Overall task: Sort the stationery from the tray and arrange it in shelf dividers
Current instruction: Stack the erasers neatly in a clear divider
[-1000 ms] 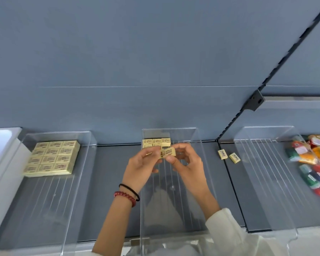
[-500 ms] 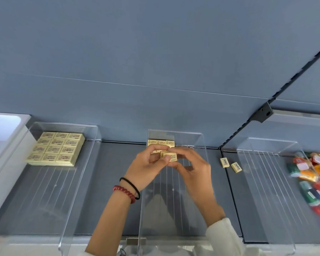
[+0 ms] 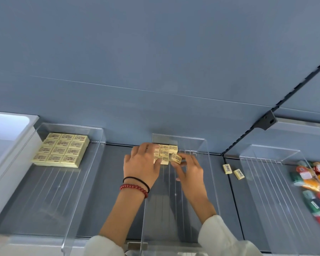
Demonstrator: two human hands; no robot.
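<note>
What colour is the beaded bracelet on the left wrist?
The beaded bracelet is red, seen best in the head view.

Light's bright, soft and even for you; shadows are faint. The white panel (image 3: 6, 126) at the left is nearly blown out. Clear dividers (image 3: 85, 182) catch pale glare on edges and streaks on their floors. Centre is sharp: the eraser (image 3: 176, 157) in your right hand (image 3: 190, 172) shows crisp print. Coloured packets (image 3: 314, 182) at right smear with blur. Wide-angle bows the edges.
</note>
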